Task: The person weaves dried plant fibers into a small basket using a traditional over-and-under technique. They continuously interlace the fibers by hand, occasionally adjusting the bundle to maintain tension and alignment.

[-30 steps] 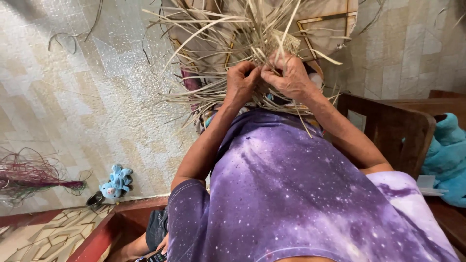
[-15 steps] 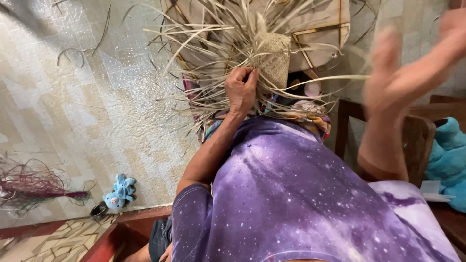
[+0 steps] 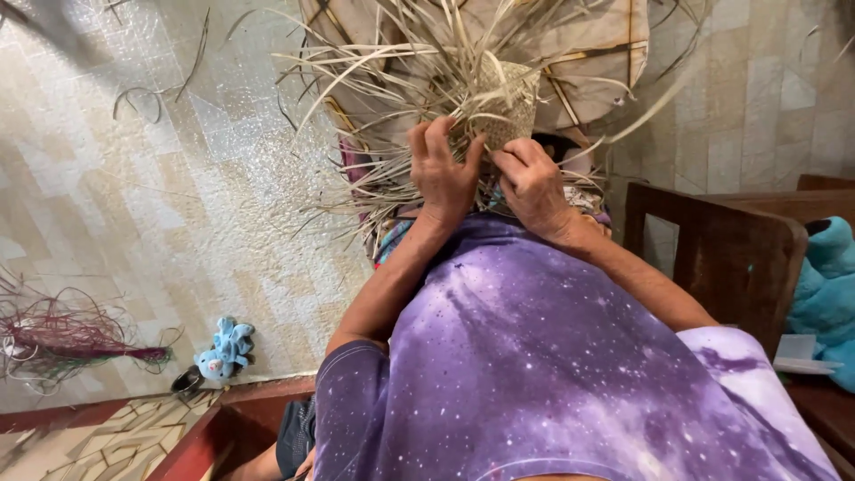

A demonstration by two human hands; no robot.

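A half-woven piece of pale straw (image 3: 503, 102) rests on my lap, with long loose strips fanning out on all sides. My left hand (image 3: 443, 169) grips strips at its near edge, fingers curled over them. Just right of it, my right hand (image 3: 534, 183) pinches strips by the woven part. The two hands almost touch. My purple patterned shirt (image 3: 552, 356) fills the lower frame and hides my lap.
A dark wooden chair back (image 3: 721, 258) stands to my right, with a turquoise cloth (image 3: 824, 285) beyond it. On the tiled floor to the left lie a small blue stuffed toy (image 3: 223, 349), a bundle of reddish-purple fibres (image 3: 62, 334) and stray strips (image 3: 151, 89).
My right hand, raised out to the right half a second ago, has come back down onto the weaving beside my left hand. The left hand has stayed on the strips.
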